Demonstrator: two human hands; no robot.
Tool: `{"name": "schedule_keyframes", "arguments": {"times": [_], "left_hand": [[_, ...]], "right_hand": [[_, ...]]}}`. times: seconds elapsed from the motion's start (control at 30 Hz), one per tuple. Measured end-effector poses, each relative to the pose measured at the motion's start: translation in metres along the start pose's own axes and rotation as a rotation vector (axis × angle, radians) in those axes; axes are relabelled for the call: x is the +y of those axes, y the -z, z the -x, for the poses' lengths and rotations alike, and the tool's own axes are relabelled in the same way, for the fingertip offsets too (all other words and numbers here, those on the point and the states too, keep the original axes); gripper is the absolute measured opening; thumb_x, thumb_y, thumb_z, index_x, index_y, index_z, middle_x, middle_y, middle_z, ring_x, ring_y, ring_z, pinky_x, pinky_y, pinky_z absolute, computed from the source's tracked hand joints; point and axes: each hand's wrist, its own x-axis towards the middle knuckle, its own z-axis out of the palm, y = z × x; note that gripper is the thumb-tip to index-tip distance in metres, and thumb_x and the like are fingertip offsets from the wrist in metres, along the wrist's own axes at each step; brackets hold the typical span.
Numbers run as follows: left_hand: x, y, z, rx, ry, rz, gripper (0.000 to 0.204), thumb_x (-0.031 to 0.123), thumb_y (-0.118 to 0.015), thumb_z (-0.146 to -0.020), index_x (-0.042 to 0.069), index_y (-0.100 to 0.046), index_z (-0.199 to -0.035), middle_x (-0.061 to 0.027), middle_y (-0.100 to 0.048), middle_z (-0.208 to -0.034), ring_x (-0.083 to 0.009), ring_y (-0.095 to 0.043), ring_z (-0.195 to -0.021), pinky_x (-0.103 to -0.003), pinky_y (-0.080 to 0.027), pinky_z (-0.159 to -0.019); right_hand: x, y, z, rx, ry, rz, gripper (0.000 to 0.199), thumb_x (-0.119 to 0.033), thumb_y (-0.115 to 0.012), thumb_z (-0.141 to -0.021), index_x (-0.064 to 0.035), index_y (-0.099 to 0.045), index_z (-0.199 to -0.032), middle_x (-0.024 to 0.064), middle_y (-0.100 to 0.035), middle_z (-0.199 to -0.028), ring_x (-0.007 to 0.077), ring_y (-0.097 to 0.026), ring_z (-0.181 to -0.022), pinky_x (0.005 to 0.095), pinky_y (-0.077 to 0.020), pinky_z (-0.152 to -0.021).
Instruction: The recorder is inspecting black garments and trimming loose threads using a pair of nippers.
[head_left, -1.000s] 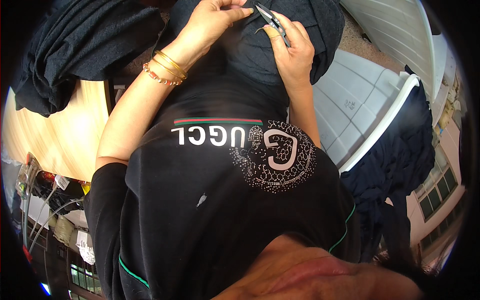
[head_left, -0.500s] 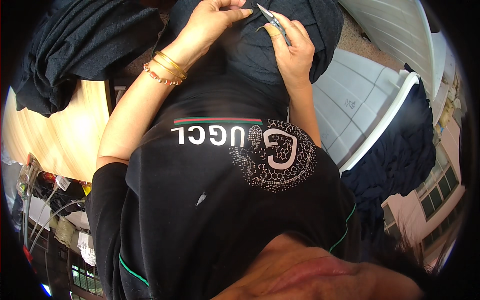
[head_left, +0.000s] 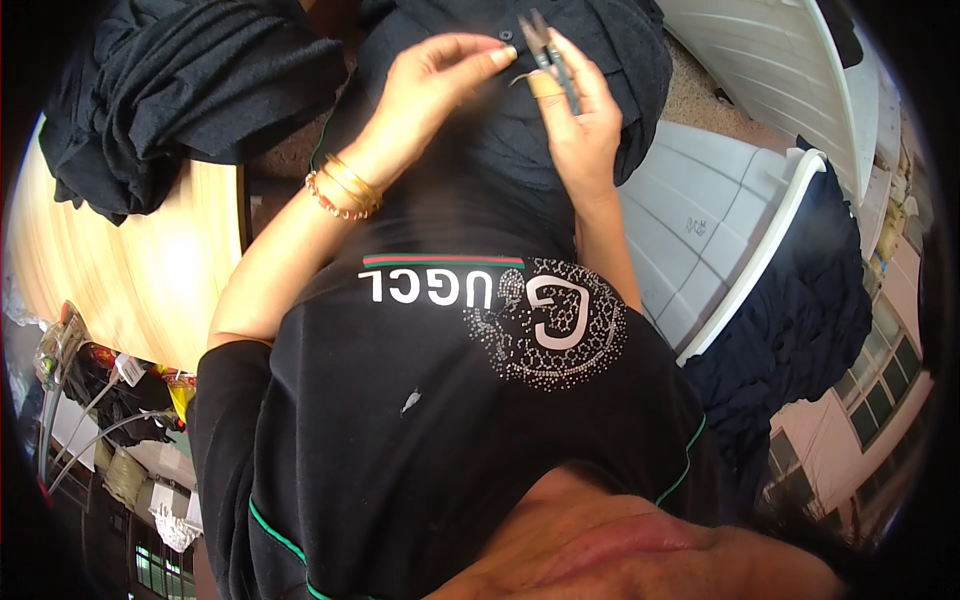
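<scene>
— While the right hand (head_left: 580, 135) is gripping the small thread snips (head_left: 548, 55) with its fingers curled round the handles, where is the dark garment (head_left: 520, 150) lying?

— It is lying across the person's lap, just below both hands, in the head view. The snips are pointing up and away from the garment's middle, blades close together near its top fold.

— And the left hand (head_left: 430, 85)?

— It is pinching, thumb and forefinger closing on the cloth just left of the snips, beside a small dark button (head_left: 505, 36). I cannot tell whether a loose thread is sitting between the fingertips; it is too fine to see.

— What is worrying you?

— The blade tips are working very near the left fingertips, so a slip could be nicking skin. Black cloth is also hiding black thread, and the blades could be biting into the garment itself.

— Anything else around the garment?

— To its left, a pile of dark cloth (head_left: 170, 90) is resting on a wooden table (head_left: 120, 280); to its right, a white plastic chair (head_left: 720, 230) is standing.
</scene>
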Motion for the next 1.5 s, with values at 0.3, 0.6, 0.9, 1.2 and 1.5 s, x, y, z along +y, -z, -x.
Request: {"name": "schedule_keyframes", "arguments": {"times": [0.3,0.6,0.9,1.2,1.5], "left_hand": [[0.024,0.039,0.026,0.072,-0.315,-0.096,0.019,0.017,-0.069,-0.094,0.002,-0.073,-0.106,-0.0027,-0.071,-0.101,-0.0095,-0.064,-0.09,-0.024,-0.05,-0.082],[0.062,0.041,0.058,0.151,-0.335,0.287,0.012,0.01,-0.07,-0.093,0.0,-0.069,-0.101,-0.0061,-0.071,-0.096,-0.012,-0.068,-0.086,-0.026,-0.056,-0.081],[0.126,0.237,0.192,0.876,-0.787,-0.154,0.014,0.006,-0.067,-0.091,-0.002,-0.07,-0.103,-0.0102,-0.073,-0.095,-0.0157,-0.07,-0.083,-0.027,-0.055,-0.072],[0.072,0.39,0.297,1.479,-0.018,-0.217,0.022,0.021,-0.078,-0.082,0.004,-0.075,-0.094,-0.0024,-0.072,-0.082,-0.0083,-0.062,-0.064,-0.021,-0.037,-0.052],[0.136,0.314,0.184,1.22,-0.665,-1.077,0.038,0.012,-0.074,-0.091,-0.003,-0.058,-0.123,-0.0082,-0.063,-0.101,-0.0114,-0.059,-0.084,-0.024,-0.051,-0.074]], "right_hand": [[-0.052,-0.016,-0.019,-0.415,0.087,-0.016,0.047,-0.013,-0.067,-0.094,-0.0034,-0.056,-0.138,0.01,-0.064,-0.118,0.0166,-0.062,-0.103,0.0288,-0.049,-0.092],[-0.097,-0.043,-0.03,-0.453,0.196,-0.154,0.042,-0.005,-0.059,-0.098,0.0015,-0.054,-0.139,0.0083,-0.064,-0.111,0.0082,-0.055,-0.079,0.0214,-0.0464,-0.072],[-0.016,0.033,-0.09,-0.505,0.614,0.781,0.047,0.004,-0.054,-0.088,-0.0111,-0.063,-0.132,0.0064,-0.062,-0.133,0.0269,-0.055,-0.127,0.0388,-0.04,-0.108],[0.018,0.035,-0.108,-0.448,0.65,0.972,0.045,-0.002,-0.059,-0.09,-0.0122,-0.06,-0.134,0.0065,-0.062,-0.134,0.0294,-0.051,-0.132,0.0415,-0.0382,-0.11],[0.023,0.029,-0.101,-0.253,0.615,0.848,0.026,-0.015,-0.068,-0.086,-0.0187,-0.073,-0.11,0.002,-0.068,-0.108,0.0223,-0.059,-0.119,0.0484,-0.0375,-0.11]]}}
